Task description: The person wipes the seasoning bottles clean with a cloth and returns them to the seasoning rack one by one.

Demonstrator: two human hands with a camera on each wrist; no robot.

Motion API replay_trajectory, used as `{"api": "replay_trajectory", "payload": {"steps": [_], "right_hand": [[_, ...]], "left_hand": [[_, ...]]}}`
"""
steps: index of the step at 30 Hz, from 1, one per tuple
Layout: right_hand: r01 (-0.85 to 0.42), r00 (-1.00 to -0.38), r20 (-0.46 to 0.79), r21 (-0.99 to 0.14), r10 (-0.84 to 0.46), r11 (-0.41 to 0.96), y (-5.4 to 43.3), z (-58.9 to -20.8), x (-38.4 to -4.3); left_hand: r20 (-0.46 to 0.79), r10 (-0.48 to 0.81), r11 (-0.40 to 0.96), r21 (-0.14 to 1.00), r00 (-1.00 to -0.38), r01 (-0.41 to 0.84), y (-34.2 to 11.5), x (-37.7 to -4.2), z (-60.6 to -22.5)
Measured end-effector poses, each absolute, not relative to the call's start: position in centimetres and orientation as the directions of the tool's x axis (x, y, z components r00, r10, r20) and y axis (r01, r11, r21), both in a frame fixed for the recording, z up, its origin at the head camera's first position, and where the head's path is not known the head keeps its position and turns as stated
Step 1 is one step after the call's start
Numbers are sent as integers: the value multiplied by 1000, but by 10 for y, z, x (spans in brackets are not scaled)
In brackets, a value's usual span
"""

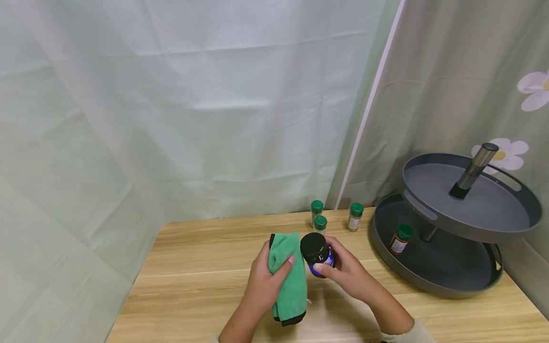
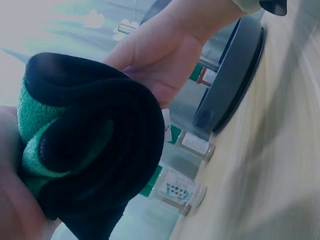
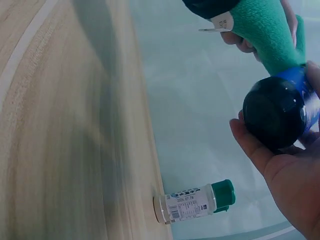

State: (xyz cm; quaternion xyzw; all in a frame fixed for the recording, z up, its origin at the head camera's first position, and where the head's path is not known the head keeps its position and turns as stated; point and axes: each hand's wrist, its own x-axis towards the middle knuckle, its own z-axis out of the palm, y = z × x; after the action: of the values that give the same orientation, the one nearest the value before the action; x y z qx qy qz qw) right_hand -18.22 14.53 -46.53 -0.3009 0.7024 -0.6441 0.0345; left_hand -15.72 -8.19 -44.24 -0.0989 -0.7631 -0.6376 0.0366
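The left hand (image 1: pixel 262 285) grips a green cloth (image 1: pixel 291 288); the right hand (image 1: pixel 349 272) holds a dark-topped jar (image 1: pixel 314 246) beside it, near; wiping seems under way, though contact is unclear. One bottle (image 1: pixel 401 238) sits in the lower tray (image 1: pixel 456 272), right; three green-capped bottles (image 1: pixel 355 220) remain far on the table (image 1: pixel 193 267).

At the bottom centre of the right-wrist view, a spice bottle (image 3: pixel 190 203) carries a date-like row of digits, "07" its clearest part, beside a barcode (image 3: pixel 174 212); its smaller print is blurred. At upper right, the white tag (image 3: pixel 223 21) on the green cloth (image 3: pixel 262 32) has illegible marks. White lettering on the blue-labelled jar (image 1: pixel 328 262), lower centre of the head view, cannot be read.
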Motion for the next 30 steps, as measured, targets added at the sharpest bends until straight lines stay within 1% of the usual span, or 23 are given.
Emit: {"api": "replay_trajectory", "payload": {"steps": [3, 7, 14, 21, 23, 26, 30], "right_hand": [[-341, -827, 314, -940, -466, -27, 145, -466, -181], [-312, -852, 280, -950, -443, -1, 144, -466, -178], [-264, -876, 235, -965, -422, 10, 144, -464, -176], [-182, -879, 194, -981, -435, -71, 143, -461, -175], [-163, -900, 172, -985, -400, -56, 142, -460, -174], [-106, -947, 110, -994, -301, -31, 138, -458, -172], [-11, -985, 23, -998, -171, -69, 133, -456, -171]], "left_hand": [[173, 132, 168, 967, -976, 194, -79, -157, -444], [174, 165, 205, 957, -971, 207, -77, -157, -446], [261, 188, 331, 891, -947, 311, -75, -155, -444], [278, 241, 427, 830, -930, 359, -74, -150, -441], [272, 253, 444, 820, -929, 361, -73, -148, -441], [268, 270, 459, 808, -925, 368, -69, -145, -444], [275, 297, 466, 794, -914, 390, -64, -142, -447]]}}
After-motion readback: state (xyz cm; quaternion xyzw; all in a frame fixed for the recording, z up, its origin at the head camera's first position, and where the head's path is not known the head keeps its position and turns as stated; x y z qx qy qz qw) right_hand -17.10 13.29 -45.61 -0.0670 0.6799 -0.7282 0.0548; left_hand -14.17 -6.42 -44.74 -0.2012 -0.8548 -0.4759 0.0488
